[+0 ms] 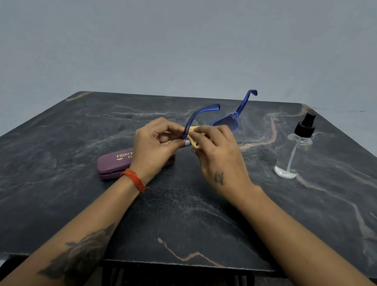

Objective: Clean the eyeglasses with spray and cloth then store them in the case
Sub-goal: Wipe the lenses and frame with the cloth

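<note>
Blue eyeglasses are held above the desk, long axis running from the left hand toward far right. That grip pinches the left hinge; the right hand pinches a yellow cloth on the left lens, which is hidden. The purple case lies shut below the left wrist, partly covered.

The purple case bears gold lettering reading "PRINC…" with "RO…" beneath, the rest hidden.

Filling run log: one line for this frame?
step: wiping | left hand: holds glasses | right hand: rubs cloth | case: shut
</note>
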Available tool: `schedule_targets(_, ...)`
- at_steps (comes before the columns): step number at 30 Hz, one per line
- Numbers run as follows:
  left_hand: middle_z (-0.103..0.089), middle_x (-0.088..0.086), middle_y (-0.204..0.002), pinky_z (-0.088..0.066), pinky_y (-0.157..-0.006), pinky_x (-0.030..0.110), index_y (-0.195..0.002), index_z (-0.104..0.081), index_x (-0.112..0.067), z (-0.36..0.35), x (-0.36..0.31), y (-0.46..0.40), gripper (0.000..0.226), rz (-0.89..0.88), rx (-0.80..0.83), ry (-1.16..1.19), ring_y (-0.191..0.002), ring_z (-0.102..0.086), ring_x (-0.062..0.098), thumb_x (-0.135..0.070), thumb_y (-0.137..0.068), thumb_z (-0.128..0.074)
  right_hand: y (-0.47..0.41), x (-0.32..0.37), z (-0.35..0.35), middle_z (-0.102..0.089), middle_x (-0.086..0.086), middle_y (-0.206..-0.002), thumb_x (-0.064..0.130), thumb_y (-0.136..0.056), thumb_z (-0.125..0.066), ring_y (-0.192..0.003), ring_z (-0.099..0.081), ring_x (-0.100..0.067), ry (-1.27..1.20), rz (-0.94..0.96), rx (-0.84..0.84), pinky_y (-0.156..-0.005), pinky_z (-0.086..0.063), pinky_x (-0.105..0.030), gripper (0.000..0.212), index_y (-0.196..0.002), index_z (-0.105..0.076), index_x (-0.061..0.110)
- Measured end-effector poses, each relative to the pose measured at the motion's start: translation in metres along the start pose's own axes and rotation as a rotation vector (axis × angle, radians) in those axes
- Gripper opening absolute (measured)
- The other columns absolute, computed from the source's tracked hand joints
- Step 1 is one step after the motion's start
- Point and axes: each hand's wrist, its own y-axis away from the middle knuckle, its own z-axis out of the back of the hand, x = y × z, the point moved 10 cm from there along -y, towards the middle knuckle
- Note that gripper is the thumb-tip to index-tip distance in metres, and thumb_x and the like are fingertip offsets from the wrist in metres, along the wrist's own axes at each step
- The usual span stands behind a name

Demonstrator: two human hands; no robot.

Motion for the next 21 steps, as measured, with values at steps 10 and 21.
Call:
schedule_targets(10, -0.063, -0.001, -0.081, -0.053, -0.073, 0.016, -0.077, -0.063, -0.025, -0.001, -0.005, 0.0, 0.034, -0.026, -0.002, -0.017, -0.076, -0.067, 0.007, 0.003, -0.064, -0.078, -0.002, 0.006, -0.001, -0.067, -0.01, -0.099, 0.003, -0.073, -0.067, -0.078, -0.056, -0.03, 0.055, 0.028, 0.032, -0.065, -0.048, -0.04, 0.028, -0.101, -0.068, 0.002)
schedule_targets(21, -0.063, -0.002, -0.08, -0.054, -0.073, 0.018, -0.083, -0.067, -0.015, 0.001, -0.004, 0.0, 0.023, -0.042, 0.0, -0.079, -0.076, -0.065, 0.009, -0.004, -0.066, -0.079, -0.001, -0.004, 0.0, -0.066, -0.013, -0.094, 0.019, -0.071, -0.076, -0.081, -0.055, -0.031, 0.168, -0.041, 0.061, -0.066, -0.047, -0.039, 0.032, -0.095, -0.068, -0.001)
